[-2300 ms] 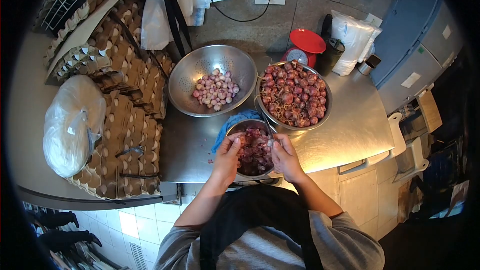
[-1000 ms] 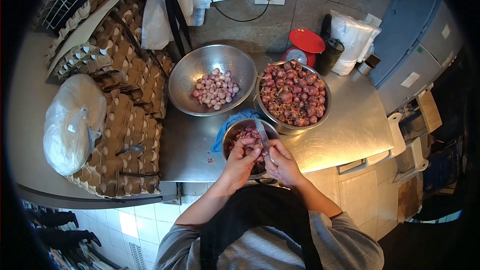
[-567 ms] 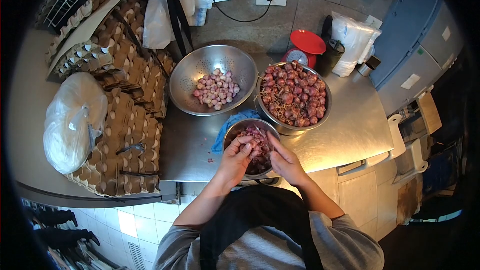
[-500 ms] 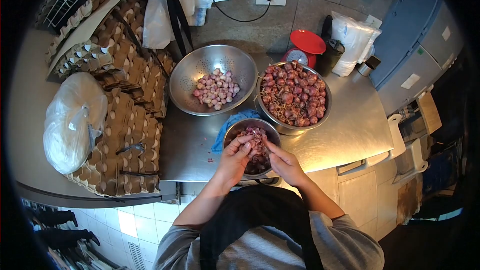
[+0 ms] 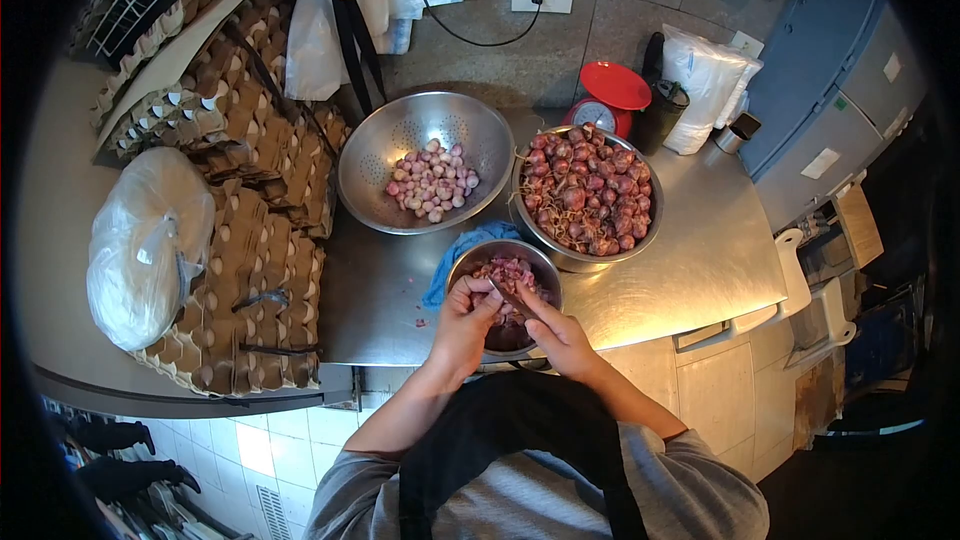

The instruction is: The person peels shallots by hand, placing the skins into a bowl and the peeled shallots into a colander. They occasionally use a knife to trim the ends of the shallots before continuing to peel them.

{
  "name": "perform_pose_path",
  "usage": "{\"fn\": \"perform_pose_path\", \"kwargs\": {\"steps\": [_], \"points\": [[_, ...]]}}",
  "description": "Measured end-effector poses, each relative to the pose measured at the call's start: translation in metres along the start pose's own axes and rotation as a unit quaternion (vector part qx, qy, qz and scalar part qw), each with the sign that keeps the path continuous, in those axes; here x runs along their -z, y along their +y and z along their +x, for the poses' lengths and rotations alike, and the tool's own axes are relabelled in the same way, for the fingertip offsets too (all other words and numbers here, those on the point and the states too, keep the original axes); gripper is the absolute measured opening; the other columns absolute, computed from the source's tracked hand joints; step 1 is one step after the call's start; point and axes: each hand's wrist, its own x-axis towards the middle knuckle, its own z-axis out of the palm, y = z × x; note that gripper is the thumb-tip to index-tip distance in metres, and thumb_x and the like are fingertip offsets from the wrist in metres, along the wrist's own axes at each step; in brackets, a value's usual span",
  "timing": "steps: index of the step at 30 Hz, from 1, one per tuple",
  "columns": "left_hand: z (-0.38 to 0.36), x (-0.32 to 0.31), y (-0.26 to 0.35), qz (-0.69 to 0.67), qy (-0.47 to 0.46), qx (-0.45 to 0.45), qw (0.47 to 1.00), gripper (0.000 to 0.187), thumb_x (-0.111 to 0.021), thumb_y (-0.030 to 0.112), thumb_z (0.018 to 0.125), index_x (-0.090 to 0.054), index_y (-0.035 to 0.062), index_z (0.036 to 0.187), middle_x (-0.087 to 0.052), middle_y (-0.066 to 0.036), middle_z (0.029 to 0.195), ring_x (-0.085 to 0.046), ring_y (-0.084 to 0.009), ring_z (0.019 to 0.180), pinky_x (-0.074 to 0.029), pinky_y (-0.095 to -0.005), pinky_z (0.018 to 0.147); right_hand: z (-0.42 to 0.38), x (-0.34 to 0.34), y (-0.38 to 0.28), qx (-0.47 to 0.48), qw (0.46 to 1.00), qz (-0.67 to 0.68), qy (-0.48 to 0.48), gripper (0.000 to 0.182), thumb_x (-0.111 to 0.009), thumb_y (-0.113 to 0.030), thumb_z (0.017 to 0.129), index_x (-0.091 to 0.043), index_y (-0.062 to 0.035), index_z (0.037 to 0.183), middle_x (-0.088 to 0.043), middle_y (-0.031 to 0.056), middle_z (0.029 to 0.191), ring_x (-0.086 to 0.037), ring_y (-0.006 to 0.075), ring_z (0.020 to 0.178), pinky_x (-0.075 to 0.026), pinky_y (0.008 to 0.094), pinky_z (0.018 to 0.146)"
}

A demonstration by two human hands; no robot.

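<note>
Both my hands work over a small metal bowl of reddish shallot skins. My left hand is closed, its thumb and fingertips pinching a shallot mostly hidden by the fingers. In my right hand is a small knife, its blade pointing toward the left fingertips. Behind the bowl, on the left, a metal colander holds pale pink peeled shallots. To its right, a larger metal bowl is heaped with unpeeled red shallots.
A blue cloth lies beside the small bowl on the steel table. Stacked egg trays and a filled plastic bag crowd the left. Behind stand a red scale and white plastic packs.
The skins that were between my fingers no longer show there. My right hand has shifted slightly left and down, and the knife blade now shows between my hands.
</note>
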Motion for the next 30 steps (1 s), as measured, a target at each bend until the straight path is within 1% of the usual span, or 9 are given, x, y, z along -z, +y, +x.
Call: {"fn": "perform_pose_path", "kwargs": {"steps": [7,10,11,13,16,19,22,28,30], "points": [[-0.003,-0.004,-0.008,0.026,-0.001,-0.022,0.999,0.008,-0.054,0.003,0.086,-0.049,0.0082,0.090,-0.055,-0.002,0.092,-0.053,-0.0098,0.082,-0.046,-0.0268,0.076,0.008,-0.008,0.013,-0.018,0.998,0.017,0.054,0.035,-0.047,-0.016,0.090,-0.042,-0.0047,0.123,-0.054,0.0109,0.114,-0.052,0.0205,0.106,-0.036,0.0294,0.092],[-0.002,-0.005,-0.007,0.023,-0.020,-0.020,0.999,0.008,-0.054,0.005,0.086,-0.051,0.0078,0.093,-0.055,-0.002,0.093,-0.053,-0.0093,0.083,-0.046,-0.0260,0.077,0.013,-0.009,0.016,0.004,0.997,0.045,0.065,0.028,-0.046,-0.016,0.091,-0.042,-0.0069,0.118,-0.054,0.0065,0.093,-0.056,0.0169,0.080,-0.045,0.0258,0.073],[-0.002,-0.005,-0.006,0.030,-0.024,-0.010,0.999,0.008,-0.054,0.005,0.086,-0.051,0.0075,0.094,-0.056,-0.002,0.093,-0.053,-0.0093,0.083,-0.046,-0.0256,0.077,0.013,-0.008,0.014,-0.032,0.987,0.150,0.047,0.027,-0.045,-0.016,0.092,-0.041,-0.0076,0.117,-0.051,0.0043,0.087,-0.051,0.0136,0.072,-0.042,0.0232,0.065],[0.000,-0.006,-0.002,0.046,-0.030,0.009,0.998,0.011,-0.054,0.006,0.087,-0.052,0.0067,0.097,-0.056,-0.002,0.095,-0.053,-0.0093,0.085,-0.046,-0.0250,0.077,0.015,-0.003,0.005,-0.100,0.930,0.353,0.007,0.023,-0.044,-0.016,0.092,-0.040,-0.0089,0.114,-0.045,0.0000,0.076,-0.043,0.0071,0.057,-0.036,0.0179,0.050],[0.003,-0.007,-0.005,0.030,0.001,0.028,0.999,0.015,-0.053,0.006,0.087,-0.053,0.0057,0.102,-0.056,-0.003,0.097,-0.054,-0.0092,0.085,-0.046,-0.0242,0.075,0.017,0.003,-0.010,-0.156,0.906,0.394,-0.003,0.019,-0.042,-0.015,0.093,-0.039,-0.0095,0.111,-0.039,-0.0035,0.070,-0.031,0.0016,0.051,-0.022,0.0150,0.043],[0.008,-0.003,-0.010,0.016,0.030,0.048,0.998,0.016,-0.055,0.007,0.086,-0.053,0.0047,0.102,-0.058,-0.003,0.094,-0.055,-0.0089,0.082,-0.047,-0.0234,0.073,0.019,0.001,-0.008,-0.157,0.913,0.376,0.019,0.019,-0.043,-0.016,0.093,-0.039,-0.0091,0.110,-0.040,-0.0034,0.071,-0.034,0.0025,0.053,-0.026,0.0163,0.044],[0.008,0.001,-0.012,0.068,0.019,0.038,0.997,0.016,-0.058,0.007,0.084,-0.055,0.0043,0.100,-0.059,-0.002,0.089,-0.055,-0.0081,0.078,-0.046,-0.0219,0.072,0.021,-0.006,-0.006,-0.114,0.955,0.267,0.059,0.018,-0.044,-0.016,0.093,-0.039,-0.0092,0.109,-0.039,-0.0036,0.070,-0.033,0.0028,0.053,-0.027,0.0170,0.045],[0.012,-0.002,-0.013,0.140,-0.004,-0.024,0.990,0.022,-0.060,0.004,0.082,-0.055,0.0027,0.104,-0.059,-0.002,0.090,-0.054,-0.0063,0.078,-0.046,-0.0199,0.071,0.022,-0.003,-0.001,-0.103,0.945,0.309,0.031,0.019,-0.043,-0.017,0.093,-0.039,-0.0098,0.110,-0.037,-0.0035,0.068,-0.033,0.0031,0.051,-0.026,0.0173,0.043],[0.013,-0.002,-0.011,0.146,-0.014,-0.019,0.989,0.025,-0.060,0.004,0.082,-0.055,0.0036,0.107,-0.059,-0.001,0.091,-0.054,-0.0059,0.080,-0.045,-0.0205,0.072,0.023,0.005,-0.007,-0.145,0.934,0.323,0.040,0.020,-0.043,-0.018,0.093,-0.038,-0.0102,0.110,-0.037,-0.0035,0.065,-0.032,0.0034,0.049,-0.025,0.0174,0.041]]}}
